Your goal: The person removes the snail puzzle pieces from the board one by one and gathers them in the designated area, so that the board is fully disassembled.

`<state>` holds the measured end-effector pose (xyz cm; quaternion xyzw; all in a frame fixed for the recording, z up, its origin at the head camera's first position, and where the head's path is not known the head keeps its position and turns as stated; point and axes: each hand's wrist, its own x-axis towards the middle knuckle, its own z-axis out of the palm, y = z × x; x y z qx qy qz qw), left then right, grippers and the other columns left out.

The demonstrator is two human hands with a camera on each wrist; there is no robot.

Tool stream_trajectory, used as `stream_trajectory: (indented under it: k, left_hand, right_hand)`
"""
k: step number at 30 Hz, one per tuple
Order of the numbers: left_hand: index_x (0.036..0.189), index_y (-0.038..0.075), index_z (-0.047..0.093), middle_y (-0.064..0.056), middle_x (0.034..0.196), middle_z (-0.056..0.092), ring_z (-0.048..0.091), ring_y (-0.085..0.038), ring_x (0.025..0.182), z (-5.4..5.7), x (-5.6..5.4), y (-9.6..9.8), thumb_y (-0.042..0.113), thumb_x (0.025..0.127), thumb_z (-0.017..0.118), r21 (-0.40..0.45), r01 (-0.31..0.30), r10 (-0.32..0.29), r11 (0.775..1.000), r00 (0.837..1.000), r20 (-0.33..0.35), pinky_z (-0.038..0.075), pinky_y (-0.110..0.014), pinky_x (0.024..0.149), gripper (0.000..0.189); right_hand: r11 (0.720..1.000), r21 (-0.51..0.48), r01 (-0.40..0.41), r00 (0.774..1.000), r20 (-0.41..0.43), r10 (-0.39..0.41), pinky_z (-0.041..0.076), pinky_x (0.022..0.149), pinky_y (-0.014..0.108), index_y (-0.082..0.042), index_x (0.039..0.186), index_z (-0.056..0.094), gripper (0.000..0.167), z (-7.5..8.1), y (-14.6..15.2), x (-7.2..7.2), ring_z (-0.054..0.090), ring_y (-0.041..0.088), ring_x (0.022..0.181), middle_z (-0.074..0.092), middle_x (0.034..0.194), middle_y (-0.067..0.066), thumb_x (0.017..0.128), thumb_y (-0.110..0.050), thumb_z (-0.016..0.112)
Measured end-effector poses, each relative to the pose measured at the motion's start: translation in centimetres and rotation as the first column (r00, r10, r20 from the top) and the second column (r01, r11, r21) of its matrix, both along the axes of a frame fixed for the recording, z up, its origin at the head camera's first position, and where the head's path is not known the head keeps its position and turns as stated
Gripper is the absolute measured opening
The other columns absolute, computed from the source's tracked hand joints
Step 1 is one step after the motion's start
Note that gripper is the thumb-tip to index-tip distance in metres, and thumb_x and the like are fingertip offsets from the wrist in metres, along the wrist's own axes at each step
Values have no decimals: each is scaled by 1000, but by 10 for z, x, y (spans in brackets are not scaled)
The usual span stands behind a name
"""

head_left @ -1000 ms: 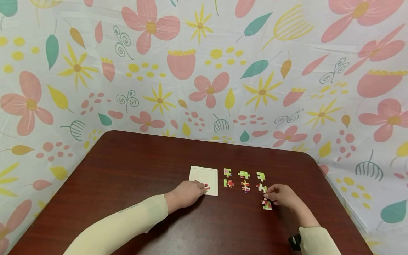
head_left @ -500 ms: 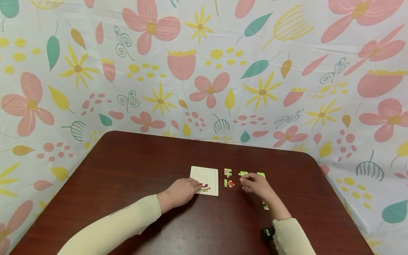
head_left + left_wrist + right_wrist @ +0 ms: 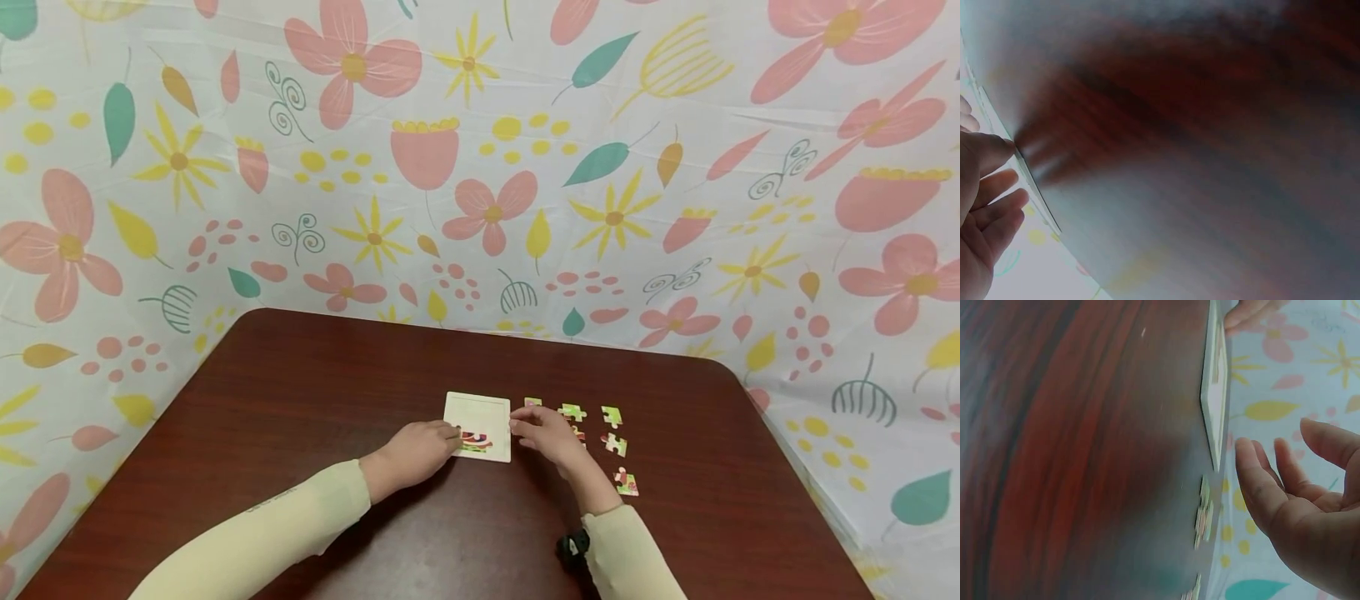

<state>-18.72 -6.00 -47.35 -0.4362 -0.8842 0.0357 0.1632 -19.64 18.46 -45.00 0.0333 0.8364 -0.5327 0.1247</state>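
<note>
A square, cream puzzle board [image 3: 480,414] lies flat on the table, with colourful fitted puzzle pieces [image 3: 475,442] along its lower part. My left hand [image 3: 415,454] rests at the board's left edge; in the left wrist view its thumb [image 3: 999,150] touches that edge, fingers loosely bent. Close to the right edge, my right hand [image 3: 553,437] hovers over loose pieces, its fingers apart with nothing visible between them in the right wrist view. Beside it are a green puzzle piece [image 3: 572,412] and a corner piece [image 3: 611,416]. The hand covers part of the nearest pieces.
More loose pieces lie to the right, including a middle-row piece [image 3: 616,444] and a nearer red-and-green piece [image 3: 627,482]. The dark brown table [image 3: 322,375] has a back edge against a flower-patterned cloth [image 3: 450,208]. A black wristband [image 3: 573,547] is on the right wrist.
My right hand has moved left from the far-right pieces, across the rows, to the board's right edge. My left hand has shifted slightly left, uncovering more of the fitted pieces.
</note>
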Motion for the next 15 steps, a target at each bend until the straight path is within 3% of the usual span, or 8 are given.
stream_trajectory:
  k: [3, 6, 9, 15]
  left_hand:
    - [108, 15, 78, 0, 115, 77, 73, -15, 105, 0, 1, 0, 13, 95, 69, -24, -31, 32, 999, 998, 46, 60, -28, 84, 16]
    - [108, 16, 77, 0, 116, 77, 73, -15, 104, 1, 2, 0, 13, 95, 68, -45, -52, 55, 998, 995, 87, 60, -29, 81, 17]
    - [108, 17, 77, 1, 118, 77, 73, -16, 103, 2, 1, 2, 12, 94, 67, -62, -59, 65, 996, 992, 112, 60, -29, 79, 17]
    - [91, 19, 75, 6, 103, 77, 73, -14, 83, 1, -2, 5, 12, 93, 67, -74, -56, 62, 996, 995, 82, 57, -30, 67, 11]
  right_hand:
    - [999, 0, -33, 999, 9, 33, 60, 95, 44, 9, 123, 66, 29, -2, -9, 0, 72, 33, 111, 60, 139, 29, 101, -9, 61]
    - [998, -1, -66, 998, 20, 66, 60, 94, 44, 9, 122, 66, 29, -5, -16, 0, 72, 30, 107, 69, 120, 26, 101, -10, 61]
    - [996, 9, -88, 996, 27, 88, 61, 93, 43, 9, 121, 67, 28, -7, -20, 0, 73, 30, 104, 72, 114, 23, 100, -10, 62]
    - [989, 112, -100, 995, 4, 100, 62, 84, 38, 5, 113, 72, 22, -6, -28, -5, 72, 23, 93, 74, 109, 19, 96, -6, 67]
